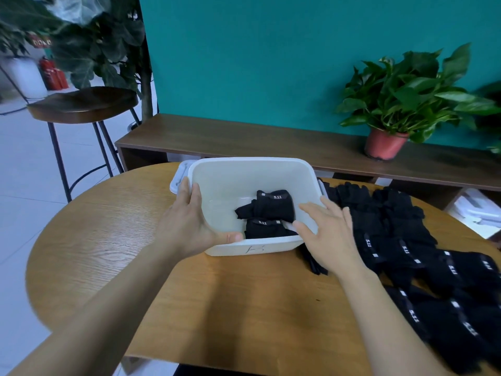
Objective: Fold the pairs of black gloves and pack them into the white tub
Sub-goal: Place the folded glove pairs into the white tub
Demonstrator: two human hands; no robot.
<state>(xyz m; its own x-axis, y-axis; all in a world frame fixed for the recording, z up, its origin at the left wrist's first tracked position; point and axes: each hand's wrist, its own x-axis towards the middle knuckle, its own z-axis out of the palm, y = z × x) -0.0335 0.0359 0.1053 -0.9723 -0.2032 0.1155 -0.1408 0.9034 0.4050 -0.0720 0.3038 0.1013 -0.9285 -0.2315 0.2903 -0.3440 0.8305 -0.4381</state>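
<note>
1. A teal wall [271, 63] fills the upper middle and right of the frame. Pale floor tiles show at the left.
2. The round wooden counter [108, 253] spans the lower half, and both forearms reach across it from the bottom edge.
3. A long brown low shelf [244, 139] runs along the foot of the wall, behind the counter.
4. Loose black gloves [401, 234] lie spread flat over the right side of the counter, from just beside the tub down to the lower right corner. Their white-lettered cuff bands face up.
5. The white tub [244, 248] stands at the centre of the frame, on the far part of the counter.
6. The left hand [189, 223] grasps the tub's near-left corner, with the thumb laid along the near rim and the fingers wrapped over the left rim.
7. The right hand [330, 237] is released, palm down and fingers spread straight, over the tub's near-right corner. I cannot tell whether it touches the rim.
8. A dark wooden stool [81, 104] stands at the upper left.
9. A potted plant [401, 104] in a red pot sits on the shelf at the upper right.
10. Two folded gloves [273, 206] bundles lie in the tub's near-right part, one behind the other.
</note>
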